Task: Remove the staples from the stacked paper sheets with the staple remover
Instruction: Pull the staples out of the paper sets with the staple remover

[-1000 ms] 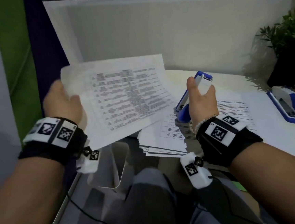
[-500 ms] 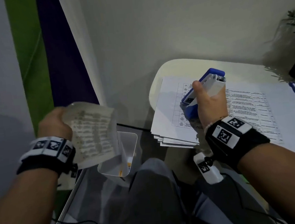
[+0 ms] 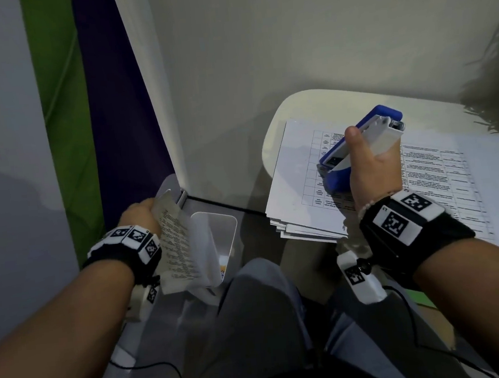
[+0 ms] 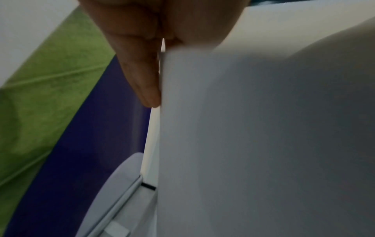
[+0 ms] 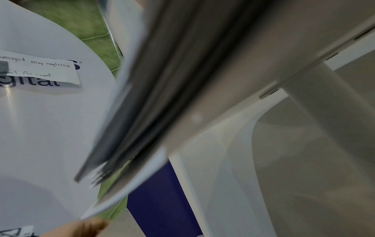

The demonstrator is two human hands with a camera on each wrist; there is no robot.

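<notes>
The right hand (image 3: 370,175) is clenched round the remover (image 3: 359,149), a blocky blue-and-white plastic tool, with the thumb lying up along its side. The tool's lower end meets the stack (image 3: 301,211) of printed sheets beneath the fist, on a rounded white table (image 3: 274,138). The left hand (image 3: 137,216) pinches a limp, curling sheet (image 3: 176,246). A white plastic bin (image 3: 224,230) stands just beside it.

One staple remover (image 3: 382,135), one bin (image 3: 230,238)

Paper stack (image 3: 304,208) on table (image 3: 281,116); bin (image 3: 227,230) left, below.
</notes>
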